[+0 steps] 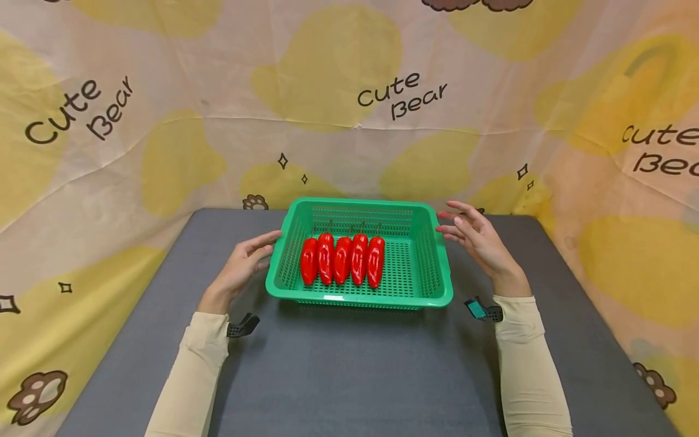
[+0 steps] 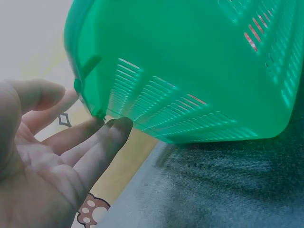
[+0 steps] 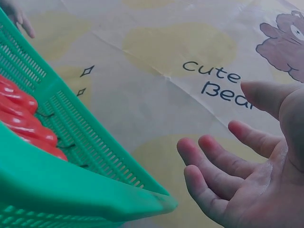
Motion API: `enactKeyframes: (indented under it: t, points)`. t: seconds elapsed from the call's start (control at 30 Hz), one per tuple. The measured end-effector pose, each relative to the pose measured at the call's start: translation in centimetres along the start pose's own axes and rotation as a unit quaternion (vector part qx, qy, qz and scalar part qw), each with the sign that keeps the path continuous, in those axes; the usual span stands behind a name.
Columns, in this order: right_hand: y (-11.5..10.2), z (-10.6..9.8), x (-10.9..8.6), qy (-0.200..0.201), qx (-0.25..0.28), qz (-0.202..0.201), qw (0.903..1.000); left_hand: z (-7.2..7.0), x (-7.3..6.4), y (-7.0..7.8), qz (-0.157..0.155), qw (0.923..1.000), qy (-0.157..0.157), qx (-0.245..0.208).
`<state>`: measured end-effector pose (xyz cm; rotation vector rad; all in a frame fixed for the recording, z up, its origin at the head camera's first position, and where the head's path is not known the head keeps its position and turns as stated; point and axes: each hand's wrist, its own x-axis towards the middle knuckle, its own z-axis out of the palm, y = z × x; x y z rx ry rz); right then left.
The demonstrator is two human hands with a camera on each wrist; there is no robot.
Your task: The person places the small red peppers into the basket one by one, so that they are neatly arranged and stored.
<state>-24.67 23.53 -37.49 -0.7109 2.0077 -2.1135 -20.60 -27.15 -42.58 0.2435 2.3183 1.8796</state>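
A green plastic basket [image 1: 360, 302] stands on the dark table, and several shiny red peppers [image 1: 341, 260] with thin dark stems lie side by side in its left and middle part. At the basket's left end is my left hand [image 1: 242, 268], its fingertips at the rim; in the left wrist view the fingers are loosely extended beside the green wall, not curled round it. My right hand [image 1: 483, 246] is by the right end with fingers spread. In the right wrist view that hand [image 3: 237, 171] holds nothing, and a gap shows between it and the basket.
The grey-black table [image 1: 349, 370] reaches toward me in front of the basket. A yellow and cream cloth [image 1: 338, 73] printed with "Cute Bear" hangs behind and at both sides. Dark wrist straps [image 1: 243, 326] sit over cream sleeves.
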Motion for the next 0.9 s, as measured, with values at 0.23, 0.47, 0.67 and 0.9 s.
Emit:
enactKeyframes:
  t: [0.23,0.47,0.67,0.9]
  points:
    - [0.0,-0.3,-0.2,0.009,-0.01,0.0,0.9999,-0.3,-0.1,0.2,0.015,0.9998,0.012,-0.001]
    - [-0.1,-0.9,-0.7,0.037,-0.046,0.009,0.9982,-0.6,0.1,0.2,0.045,0.9986,0.03,0.001]
    - [0.0,-1.4,-0.8,0.059,-0.081,0.021,0.9948,-1.0,0.0,0.1,0.069,0.9951,0.063,0.033]
    - [-0.1,-1.6,-1.0,0.078,-0.126,0.024,0.9887,-1.2,-0.3,0.4,0.092,0.9888,0.089,0.077]
